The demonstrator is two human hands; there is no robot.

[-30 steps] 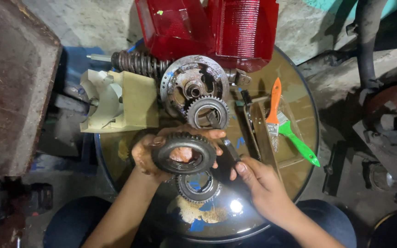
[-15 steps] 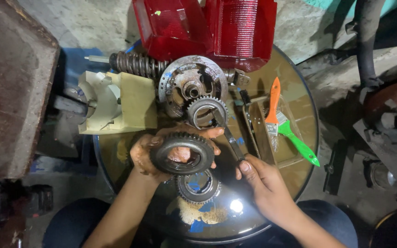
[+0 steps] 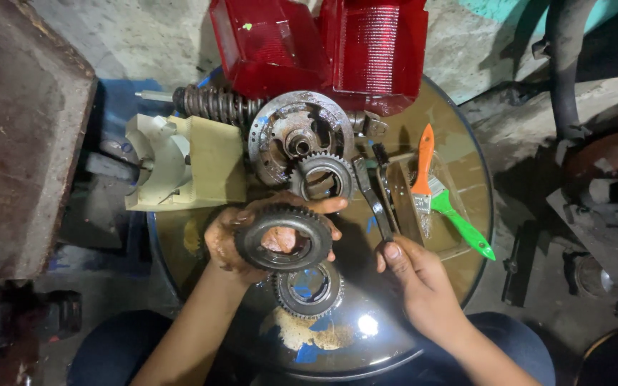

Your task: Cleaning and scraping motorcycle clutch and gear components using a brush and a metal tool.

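Left hand has its grip clamped on a dark toothed gear ring, held flat just above a second gear lying on the round bench. Right hand, which a second ago rested lower near the ring, now closes on a flat metal tool. Judgement: work is turning from inspecting to tooling.

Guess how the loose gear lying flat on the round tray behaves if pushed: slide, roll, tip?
The gear looks like thick metal, so probably heavy and rigid. Lying flat, it likely slides rather than rolls. The tray looks glossy and oily, so it may skid easily.
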